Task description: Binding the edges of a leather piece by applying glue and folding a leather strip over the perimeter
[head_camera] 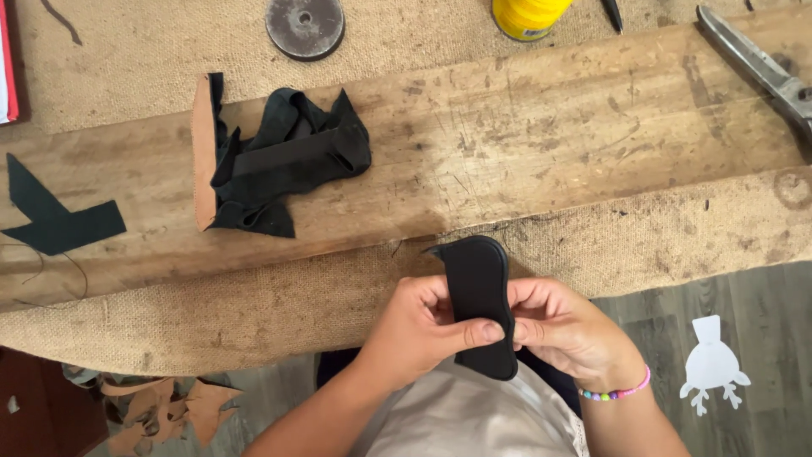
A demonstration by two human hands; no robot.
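A curved black leather piece (478,292) with a thick rolled edge stands upright between both hands at the table's front edge. My left hand (419,326) grips its left side, the thumb pressed across the lower front. My right hand (562,326), with a beaded bracelet on the wrist, pinches the right edge. A heap of black leather pieces and straps (283,156) lies on the wooden board (541,127), against a tan leather strip (203,152) set on edge.
Burlap (254,313) covers the table. Black offcuts (55,220) lie at the left, a round metal disc (304,25) and a yellow spool (526,17) at the back, large shears (761,68) at the right. Leather scraps (161,410) and a white paper cutout (712,368) are on the floor.
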